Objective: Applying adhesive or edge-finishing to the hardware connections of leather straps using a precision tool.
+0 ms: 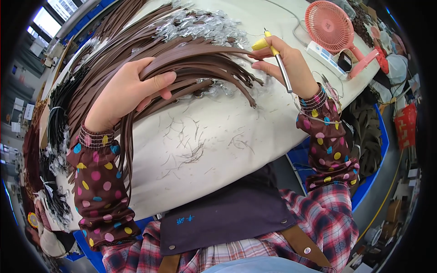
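My left hand [132,91] is closed around a thick bundle of brown straps [191,61], thumb on top, with loose lengths hanging down past my wrist. The strap ends fan out to the right, some bending down over the white tabletop [236,168]. My right hand [289,63] grips a slim corded pen-shaped tool [283,73], yellow toward its upward-pointing thin tip and silver below. Thumb and fingertips of that hand meet at the end of one strap pulled out from the bundle. Something yellow [260,44], apparently a fingertip cover, sits beside the tool.
Behind the bundle lie more brown straps with clear plastic-wrapped ends [200,25]. Dark bundles [59,109] hang along the left edge. Thread scraps [193,154] litter the tabletop. A pink fan [330,25] and a white power strip [325,59] stand at right, above a blue bin [382,150].
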Demonstrator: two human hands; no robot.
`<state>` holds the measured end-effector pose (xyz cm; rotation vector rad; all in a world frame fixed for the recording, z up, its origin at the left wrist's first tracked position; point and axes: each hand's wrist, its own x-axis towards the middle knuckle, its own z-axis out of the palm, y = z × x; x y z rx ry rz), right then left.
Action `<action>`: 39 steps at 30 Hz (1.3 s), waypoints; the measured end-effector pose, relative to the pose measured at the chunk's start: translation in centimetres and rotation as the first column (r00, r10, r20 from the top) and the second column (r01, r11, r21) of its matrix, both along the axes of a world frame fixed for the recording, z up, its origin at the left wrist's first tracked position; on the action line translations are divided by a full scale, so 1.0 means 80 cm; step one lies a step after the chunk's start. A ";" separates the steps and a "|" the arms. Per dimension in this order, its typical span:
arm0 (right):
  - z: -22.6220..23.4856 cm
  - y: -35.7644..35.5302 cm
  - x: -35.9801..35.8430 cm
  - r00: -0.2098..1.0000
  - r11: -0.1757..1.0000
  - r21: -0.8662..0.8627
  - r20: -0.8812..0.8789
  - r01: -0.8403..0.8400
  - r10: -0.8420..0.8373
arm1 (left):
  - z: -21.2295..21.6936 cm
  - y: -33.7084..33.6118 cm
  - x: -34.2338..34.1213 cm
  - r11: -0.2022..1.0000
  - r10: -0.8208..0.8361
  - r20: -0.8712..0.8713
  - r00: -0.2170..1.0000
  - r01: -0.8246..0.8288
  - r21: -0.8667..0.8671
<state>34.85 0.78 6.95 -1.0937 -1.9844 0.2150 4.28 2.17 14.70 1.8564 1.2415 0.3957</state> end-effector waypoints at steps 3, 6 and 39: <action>-0.017 0.006 0.006 0.998 0.997 -0.070 -0.045 -0.041 0.038 | -0.005 -0.004 -0.009 1.000 0.019 -0.047 0.999 -0.020 -0.015; -0.029 0.007 -0.005 0.985 0.988 0.012 0.076 -0.155 0.153 | -0.009 -0.013 -0.019 1.000 0.026 -0.131 0.991 -0.026 -0.005; -0.004 0.011 -0.051 0.997 0.998 0.039 -0.057 -0.051 0.053 | -0.007 -0.033 -0.059 0.963 -0.111 -0.220 0.969 0.160 0.218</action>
